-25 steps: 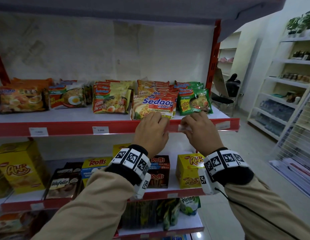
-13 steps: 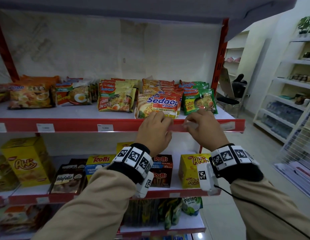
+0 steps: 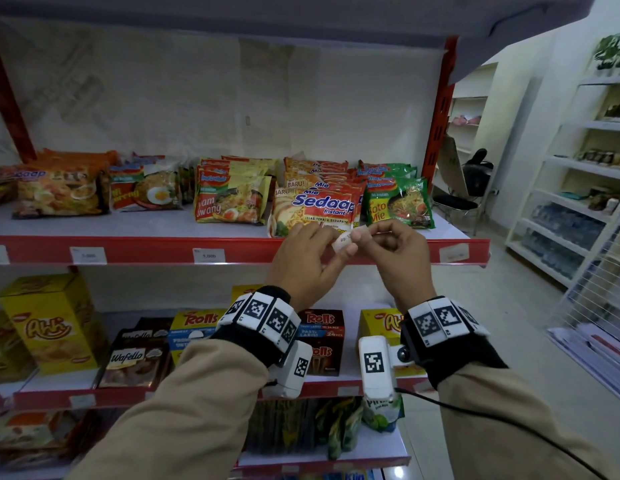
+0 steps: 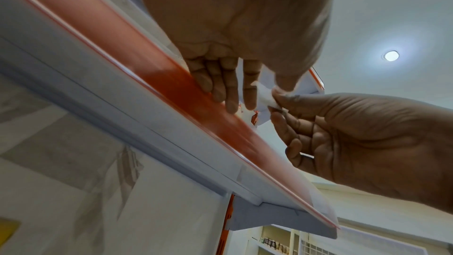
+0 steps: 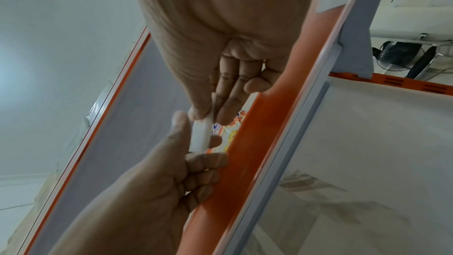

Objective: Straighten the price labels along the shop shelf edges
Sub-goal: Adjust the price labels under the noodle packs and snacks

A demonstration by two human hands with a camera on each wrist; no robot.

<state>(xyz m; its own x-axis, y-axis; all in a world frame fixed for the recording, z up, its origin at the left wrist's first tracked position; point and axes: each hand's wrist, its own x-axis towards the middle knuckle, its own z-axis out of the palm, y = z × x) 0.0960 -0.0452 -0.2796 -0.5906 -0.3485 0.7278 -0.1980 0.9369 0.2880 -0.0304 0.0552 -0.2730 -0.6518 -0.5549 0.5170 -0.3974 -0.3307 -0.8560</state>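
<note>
A small white price label (image 3: 346, 241) is off the red shelf edge (image 3: 156, 251) and held in front of the noodle packs. My left hand (image 3: 339, 250) pinches its left end with thumb and forefinger, and its other fingers (image 4: 215, 86) lie straight against the red strip (image 4: 171, 77). My right hand (image 3: 363, 237) pinches the right end of the label (image 5: 202, 133) between thumb and forefinger. Two labels (image 3: 88, 255) (image 3: 208, 255) sit level on the strip to the left. A label (image 3: 454, 252) near the right end is tilted.
Instant noodle packs (image 3: 319, 206) line the shelf just behind the hands. Snack boxes (image 3: 55, 323) fill the shelf below, with its own labels (image 3: 82, 400). A red upright (image 3: 438, 109) ends the unit. A chair (image 3: 457, 202) and white shelving (image 3: 571, 188) stand to the right.
Both hands were pressed on the label at the red strip. Now they have lifted it off the strip and hold it between them slightly above the edge.
</note>
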